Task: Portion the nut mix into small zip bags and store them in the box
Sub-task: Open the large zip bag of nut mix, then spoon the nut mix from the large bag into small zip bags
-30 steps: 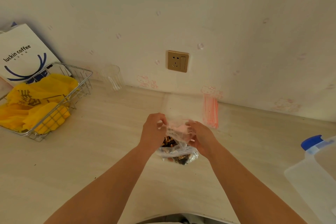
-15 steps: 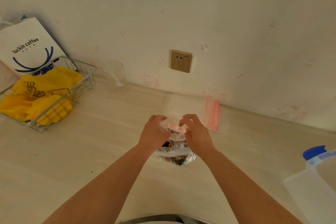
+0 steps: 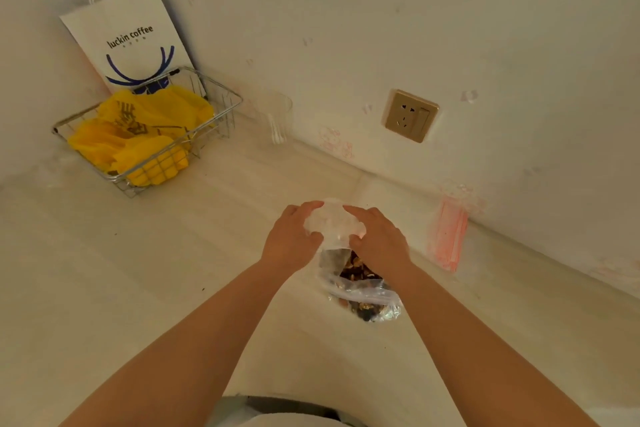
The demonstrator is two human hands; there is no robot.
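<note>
Since a moment ago both hands have closed in together; left hand [image 3: 292, 241] and right hand [image 3: 379, 241] pinch the bag [image 3: 360, 282] mouth, nuts sagging below, likely to open it.

A clear plastic bag [image 3: 363, 291] shows brown and dark nut mix on a pale, faintly wood-grained counter [image 3: 138, 270]. Yellow bags [image 3: 138, 135] fill a silver wire basket [image 3: 221, 97] at the far left corner, behind it a white paper bag [image 3: 131, 38] with blue lettering. A gold socket [image 3: 410, 115] sits on the cream wall [image 3: 346, 10]; red-striped zip bags [image 3: 448, 239] lie by the wall edge.
</note>
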